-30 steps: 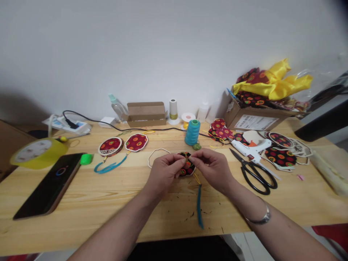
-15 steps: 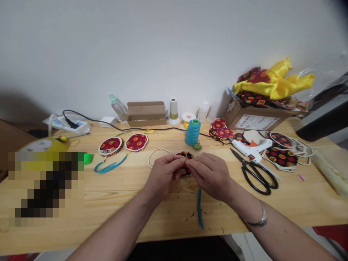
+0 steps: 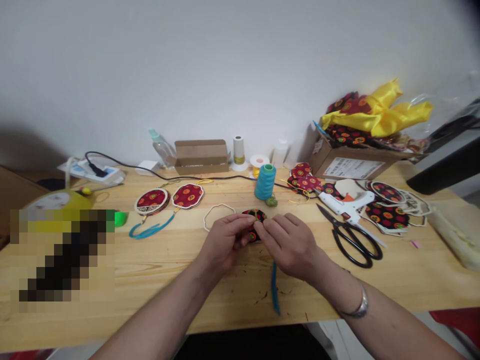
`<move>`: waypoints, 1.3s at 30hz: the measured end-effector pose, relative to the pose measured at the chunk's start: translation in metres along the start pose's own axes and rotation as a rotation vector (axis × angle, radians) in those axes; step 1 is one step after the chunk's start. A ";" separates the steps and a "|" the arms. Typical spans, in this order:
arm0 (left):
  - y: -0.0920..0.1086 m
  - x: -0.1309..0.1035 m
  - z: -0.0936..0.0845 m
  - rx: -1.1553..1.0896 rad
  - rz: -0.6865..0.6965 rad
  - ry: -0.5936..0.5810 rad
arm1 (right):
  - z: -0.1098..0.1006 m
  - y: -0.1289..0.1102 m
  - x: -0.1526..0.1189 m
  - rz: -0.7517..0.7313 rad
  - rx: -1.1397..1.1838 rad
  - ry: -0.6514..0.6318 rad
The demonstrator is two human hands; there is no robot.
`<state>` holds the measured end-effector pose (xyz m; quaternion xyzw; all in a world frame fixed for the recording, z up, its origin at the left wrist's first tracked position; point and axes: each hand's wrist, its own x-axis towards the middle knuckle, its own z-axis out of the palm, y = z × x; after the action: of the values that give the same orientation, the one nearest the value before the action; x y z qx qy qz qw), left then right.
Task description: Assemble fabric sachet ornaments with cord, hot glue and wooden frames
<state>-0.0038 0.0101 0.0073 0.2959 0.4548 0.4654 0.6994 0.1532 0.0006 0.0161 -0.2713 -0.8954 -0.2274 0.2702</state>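
My left hand and my right hand are closed, fingertips meeting in a pinch at the table's middle. Between them runs a thin green cord, mostly hidden by the fingers. Right under the fingertips is a black fabric piece with red and orange flowers, partly covered by both hands. A blue tassel hangs down below my right hand onto the wood. Left of the fabric piece lies a thin scalloped wooden frame. A teal thread cone stands behind, beside a small green cord bundle.
Black-handled scissors and a white glue gun lie to the right, near several fabric pieces. Two red tasselled ornaments rest at left. A cardboard box of cloth stands behind; a black cable crosses the back.
My fingertips stay together over the fabric piece, with the right hand's knuckles turned slightly. The rest of the table looks the same, apart from a small camera shift.
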 end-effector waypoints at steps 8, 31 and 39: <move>0.001 0.001 -0.002 -0.045 -0.052 -0.031 | 0.004 -0.001 -0.001 0.000 0.003 -0.018; 0.009 -0.010 0.004 0.537 0.165 -0.065 | 0.014 0.019 -0.003 0.452 0.868 -0.083; 0.007 -0.008 0.003 0.548 0.166 -0.066 | 0.012 0.021 -0.004 0.497 0.915 -0.089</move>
<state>-0.0051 0.0057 0.0171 0.5252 0.5148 0.3710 0.5671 0.1639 0.0215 0.0102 -0.3393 -0.8223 0.2699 0.3687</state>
